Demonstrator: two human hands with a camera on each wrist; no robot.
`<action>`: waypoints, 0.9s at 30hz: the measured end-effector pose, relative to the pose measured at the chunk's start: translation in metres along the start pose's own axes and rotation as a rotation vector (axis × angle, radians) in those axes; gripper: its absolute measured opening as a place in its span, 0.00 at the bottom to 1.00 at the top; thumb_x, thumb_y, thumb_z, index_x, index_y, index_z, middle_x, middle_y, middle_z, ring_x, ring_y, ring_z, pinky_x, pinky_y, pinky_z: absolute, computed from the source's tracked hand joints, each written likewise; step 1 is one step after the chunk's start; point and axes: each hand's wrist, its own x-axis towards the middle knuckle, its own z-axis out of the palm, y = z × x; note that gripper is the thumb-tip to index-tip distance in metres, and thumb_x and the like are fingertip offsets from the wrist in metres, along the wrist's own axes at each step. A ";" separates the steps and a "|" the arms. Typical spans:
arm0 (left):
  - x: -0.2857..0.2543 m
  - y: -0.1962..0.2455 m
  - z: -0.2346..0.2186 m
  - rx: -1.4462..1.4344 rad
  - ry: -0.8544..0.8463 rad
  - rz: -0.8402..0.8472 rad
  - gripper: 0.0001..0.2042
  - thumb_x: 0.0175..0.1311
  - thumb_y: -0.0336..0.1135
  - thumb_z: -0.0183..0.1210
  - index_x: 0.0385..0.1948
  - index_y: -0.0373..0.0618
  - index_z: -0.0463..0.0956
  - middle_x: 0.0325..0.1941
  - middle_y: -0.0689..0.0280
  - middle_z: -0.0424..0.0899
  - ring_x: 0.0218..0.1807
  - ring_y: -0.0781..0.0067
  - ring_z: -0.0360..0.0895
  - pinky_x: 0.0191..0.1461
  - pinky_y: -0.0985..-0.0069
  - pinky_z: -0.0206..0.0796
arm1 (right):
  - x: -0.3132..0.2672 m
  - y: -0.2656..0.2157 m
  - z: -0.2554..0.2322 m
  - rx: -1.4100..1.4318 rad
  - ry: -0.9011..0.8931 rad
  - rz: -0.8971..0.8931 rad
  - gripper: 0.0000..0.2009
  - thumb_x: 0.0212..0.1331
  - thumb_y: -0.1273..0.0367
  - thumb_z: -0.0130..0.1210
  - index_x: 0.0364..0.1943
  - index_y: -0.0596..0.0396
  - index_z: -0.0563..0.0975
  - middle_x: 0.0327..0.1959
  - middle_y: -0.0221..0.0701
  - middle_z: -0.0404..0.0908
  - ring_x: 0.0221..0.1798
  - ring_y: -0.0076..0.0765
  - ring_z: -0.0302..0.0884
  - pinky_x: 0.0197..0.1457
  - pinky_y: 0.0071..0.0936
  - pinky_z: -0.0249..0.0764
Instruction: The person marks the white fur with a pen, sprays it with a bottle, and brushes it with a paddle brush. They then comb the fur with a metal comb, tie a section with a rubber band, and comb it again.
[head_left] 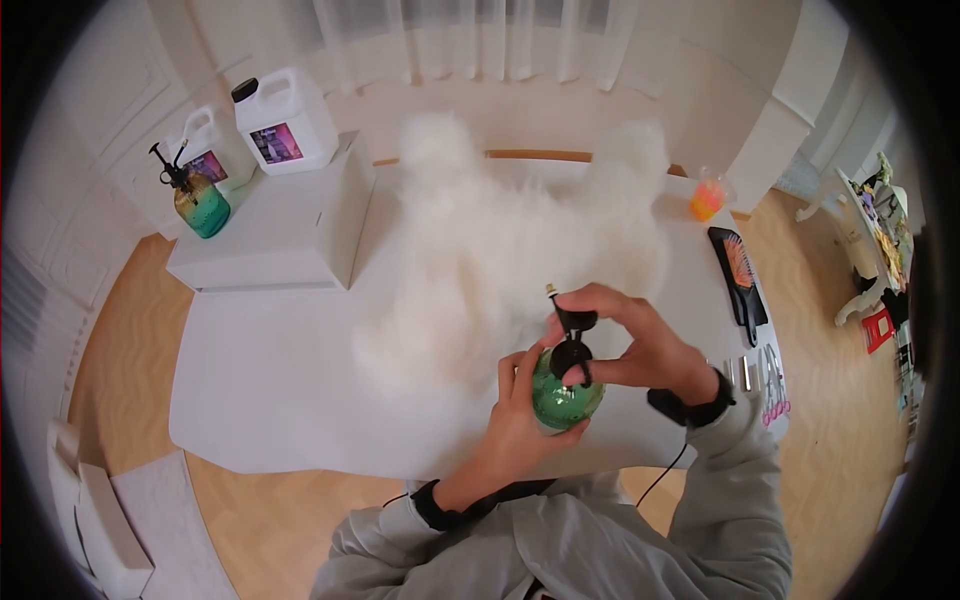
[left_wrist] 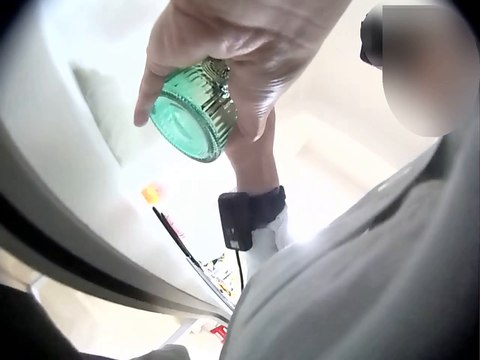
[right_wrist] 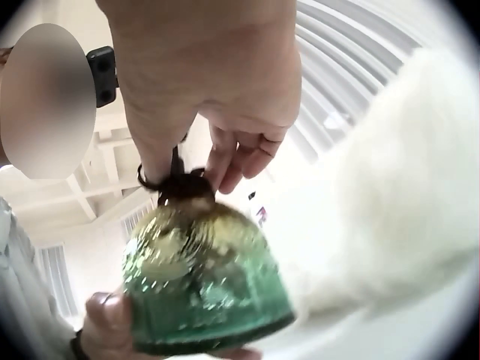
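A green ribbed glass spray bottle (head_left: pixel 567 400) with a black pump top is held up over the near side of a white table (head_left: pixel 270 390). My left hand (head_left: pixel 522 405) grips its round body from below and the side; in the left wrist view the fingers (left_wrist: pixel 225 52) wrap the bottle (left_wrist: pixel 196 112). My right hand (head_left: pixel 600 345) pinches the black pump head, one finger by its ring. In the right wrist view those fingers (right_wrist: pixel 225 161) close on the black top above the bottle (right_wrist: pixel 202 285). A fluffy white dog (head_left: pixel 500 230) lies on the table just beyond.
A white box (head_left: pixel 280 220) at the back left carries a second green spray bottle (head_left: pixel 203 205) and two white jugs (head_left: pixel 285 120). An orange container (head_left: pixel 707 200), a black brush (head_left: pixel 740 272) and grooming tools (head_left: pixel 765 385) lie along the table's right edge.
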 end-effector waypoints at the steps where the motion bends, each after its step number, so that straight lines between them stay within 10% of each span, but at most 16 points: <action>1: 0.000 0.000 0.000 -0.020 0.017 -0.006 0.49 0.40 0.34 0.74 0.68 0.41 0.52 0.58 0.53 0.60 0.60 0.54 0.67 0.59 0.63 0.69 | 0.005 -0.007 -0.012 -0.238 -0.080 0.011 0.31 0.53 0.72 0.67 0.64 0.42 0.70 0.38 0.26 0.81 0.46 0.26 0.78 0.54 0.31 0.73; 4: 0.000 -0.003 -0.004 0.090 0.046 0.023 0.49 0.41 0.37 0.74 0.67 0.42 0.52 0.59 0.51 0.60 0.54 0.46 0.73 0.49 0.59 0.76 | 0.012 -0.033 -0.022 -0.517 -0.155 0.124 0.29 0.53 0.73 0.66 0.63 0.42 0.73 0.36 0.24 0.81 0.39 0.23 0.78 0.45 0.29 0.75; 6: 0.001 -0.001 -0.005 0.102 0.047 -0.013 0.48 0.41 0.36 0.74 0.67 0.42 0.53 0.58 0.52 0.60 0.55 0.49 0.72 0.51 0.60 0.75 | 0.015 -0.045 -0.023 -0.187 -0.192 0.594 0.24 0.64 0.70 0.57 0.65 0.45 0.69 0.40 0.27 0.79 0.37 0.23 0.79 0.45 0.28 0.77; 12: 0.000 -0.002 -0.005 0.180 0.048 0.011 0.48 0.41 0.35 0.75 0.67 0.42 0.53 0.58 0.52 0.60 0.53 0.49 0.73 0.47 0.61 0.76 | -0.006 -0.036 -0.013 0.586 0.046 0.785 0.26 0.76 0.56 0.31 0.70 0.57 0.56 0.51 0.36 0.74 0.45 0.32 0.81 0.55 0.30 0.78; 19: -0.001 0.004 -0.006 0.163 -0.074 -0.056 0.50 0.45 0.35 0.74 0.69 0.42 0.47 0.59 0.51 0.58 0.53 0.47 0.74 0.47 0.60 0.77 | -0.001 -0.045 -0.008 0.820 -0.028 0.786 0.28 0.75 0.52 0.33 0.67 0.60 0.58 0.55 0.37 0.72 0.49 0.34 0.79 0.50 0.32 0.80; 27: 0.009 0.036 -0.044 0.148 -0.232 0.071 0.47 0.51 0.32 0.67 0.69 0.30 0.43 0.70 0.37 0.50 0.67 0.40 0.62 0.67 0.60 0.62 | 0.017 -0.050 -0.024 0.798 0.029 0.908 0.29 0.72 0.47 0.38 0.50 0.65 0.72 0.35 0.33 0.76 0.26 0.23 0.70 0.27 0.27 0.79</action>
